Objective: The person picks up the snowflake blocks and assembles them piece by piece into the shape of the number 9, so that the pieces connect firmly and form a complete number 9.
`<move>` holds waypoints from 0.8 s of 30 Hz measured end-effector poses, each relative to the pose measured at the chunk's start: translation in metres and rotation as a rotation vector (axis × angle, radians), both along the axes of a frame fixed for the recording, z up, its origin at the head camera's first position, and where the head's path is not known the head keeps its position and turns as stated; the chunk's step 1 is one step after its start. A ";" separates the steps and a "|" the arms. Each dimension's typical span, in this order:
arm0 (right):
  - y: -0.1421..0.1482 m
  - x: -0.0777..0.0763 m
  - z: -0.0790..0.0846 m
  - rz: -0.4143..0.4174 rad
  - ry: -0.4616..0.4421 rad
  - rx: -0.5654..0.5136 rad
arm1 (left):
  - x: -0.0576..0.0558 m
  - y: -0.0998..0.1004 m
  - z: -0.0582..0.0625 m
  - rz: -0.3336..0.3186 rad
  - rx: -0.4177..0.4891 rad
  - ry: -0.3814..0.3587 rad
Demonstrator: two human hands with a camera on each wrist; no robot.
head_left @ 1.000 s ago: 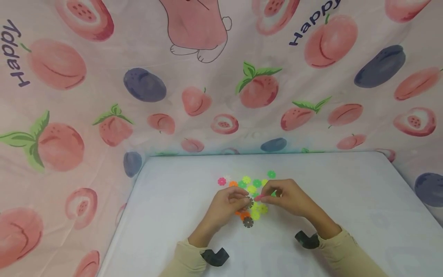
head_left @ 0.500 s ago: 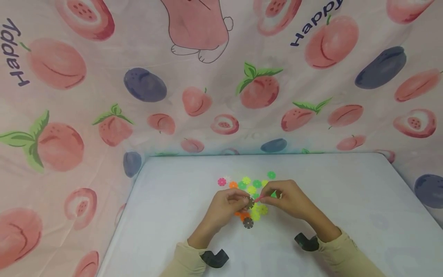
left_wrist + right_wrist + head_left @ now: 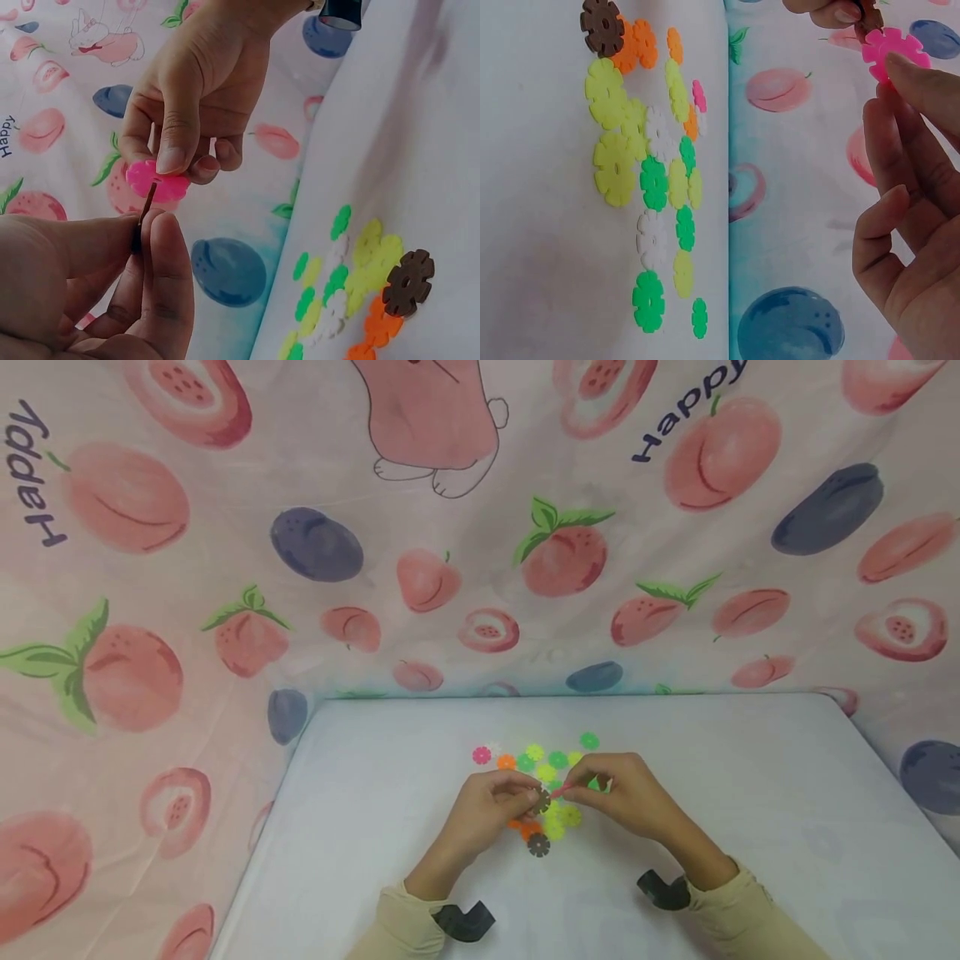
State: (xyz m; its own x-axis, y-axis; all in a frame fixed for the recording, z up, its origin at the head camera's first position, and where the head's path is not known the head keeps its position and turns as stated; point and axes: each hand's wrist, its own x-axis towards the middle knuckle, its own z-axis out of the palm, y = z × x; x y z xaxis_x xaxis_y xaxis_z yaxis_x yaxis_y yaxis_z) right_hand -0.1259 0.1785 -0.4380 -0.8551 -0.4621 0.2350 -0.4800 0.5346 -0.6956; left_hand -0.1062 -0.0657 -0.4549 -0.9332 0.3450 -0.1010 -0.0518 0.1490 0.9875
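In the head view my left hand (image 3: 487, 810) pinches a brown notched snowflake disc (image 3: 542, 802) between thumb and fingers. Facing it, my right hand (image 3: 622, 789) pinches a bright pink snowflake disc (image 3: 895, 49) by its edge. Seen from the left wrist, the brown disc stands edge-on and its rim meets the middle of the pink disc (image 3: 176, 187), the two lying crosswise. Both hands are raised over loose discs on the table, and the fingers hide part of each held disc.
Several flat snowflake discs lie spread on the white table (image 3: 360, 827): yellow (image 3: 606, 94), green (image 3: 649, 301), orange (image 3: 506, 762), white (image 3: 652, 238), pink (image 3: 482, 755) and a brown one (image 3: 538, 845) nearest the person. A fruit-patterned cloth (image 3: 465, 527) rises behind the table.
The pink and brown discs stay pinched, edge to edge. The hands shift only slightly, and the whole head view drifts a little.
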 end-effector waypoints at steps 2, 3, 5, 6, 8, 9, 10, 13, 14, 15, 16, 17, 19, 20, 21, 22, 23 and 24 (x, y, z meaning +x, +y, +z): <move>0.000 0.001 0.000 -0.001 -0.003 -0.005 | 0.000 0.000 0.000 -0.002 0.002 -0.004; 0.000 0.001 0.000 -0.002 -0.006 -0.007 | 0.000 0.000 0.000 -0.001 0.002 -0.007; 0.000 0.002 0.000 0.007 -0.003 -0.015 | 0.001 0.000 0.001 -0.002 0.004 -0.002; 0.000 0.002 0.000 0.014 0.002 -0.018 | 0.001 0.000 0.001 -0.001 0.001 0.003; 0.000 0.003 -0.001 0.026 0.014 -0.023 | 0.001 0.001 0.002 -0.001 -0.008 0.019; 0.000 0.003 -0.001 0.031 0.020 -0.026 | 0.002 0.001 0.002 0.001 -0.014 0.028; 0.000 0.003 -0.001 0.035 0.025 -0.028 | 0.002 0.001 0.003 0.003 -0.019 0.039; -0.001 0.004 -0.003 0.040 0.030 -0.040 | 0.003 0.002 0.004 0.014 -0.043 0.052; -0.002 0.004 -0.004 0.042 0.031 -0.046 | 0.003 0.002 0.005 0.020 -0.051 0.054; -0.002 0.005 -0.005 0.045 0.031 -0.053 | 0.004 0.002 0.005 0.025 -0.054 0.056; -0.002 0.006 -0.006 0.050 0.035 -0.059 | 0.004 0.002 0.006 0.030 -0.058 0.057; -0.003 0.006 -0.006 0.055 0.041 -0.068 | 0.005 0.002 0.006 0.036 -0.061 0.058; -0.004 0.007 -0.008 0.068 0.062 -0.086 | 0.006 0.003 0.007 0.050 -0.061 0.060; -0.004 0.007 -0.009 0.072 0.076 -0.094 | 0.007 0.003 0.007 0.057 -0.053 0.064; -0.005 0.007 -0.009 0.077 0.090 -0.103 | 0.008 0.004 0.007 0.065 -0.048 0.064; -0.005 0.007 -0.010 0.082 0.105 -0.112 | 0.009 0.004 0.007 0.073 -0.047 0.061; -0.006 0.007 -0.010 0.088 0.116 -0.123 | 0.009 0.005 0.008 0.081 -0.042 0.058; -0.006 0.007 -0.011 0.093 0.125 -0.131 | 0.010 0.005 0.008 0.088 -0.040 0.054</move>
